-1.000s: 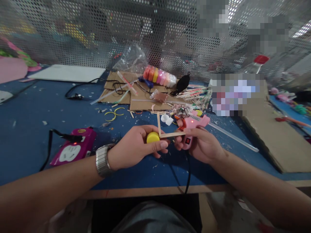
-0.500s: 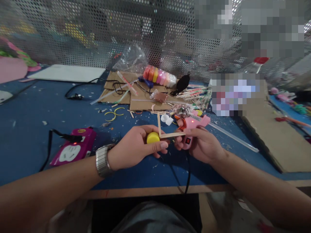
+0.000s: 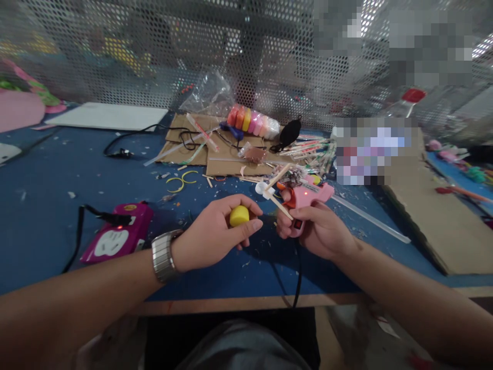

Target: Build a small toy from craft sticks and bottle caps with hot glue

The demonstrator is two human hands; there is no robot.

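Observation:
My left hand (image 3: 213,236) is closed around a yellow bottle cap (image 3: 239,216), held just above the blue table (image 3: 57,205). My right hand (image 3: 318,231) grips a pink hot glue gun (image 3: 310,195) with its red light on. An L-shaped piece of two thin wooden sticks (image 3: 280,207) pokes up from my right thumb, its corner next to a white cap (image 3: 264,189). The two hands are a few centimetres apart. A metal watch (image 3: 162,255) is on my left wrist.
A pink power strip (image 3: 115,234) lies left of my left hand. Cardboard sheets (image 3: 227,156), coloured caps (image 3: 252,121), straws (image 3: 311,149) and scraps clutter the middle. A clear glue stick (image 3: 370,218) and large cardboard (image 3: 435,221) lie right. A perforated metal screen (image 3: 154,56) closes the back.
The stick piece has left my left hand and swung round; it now sticks up from my right hand, tilted away. My left hand keeps only the yellow cap.

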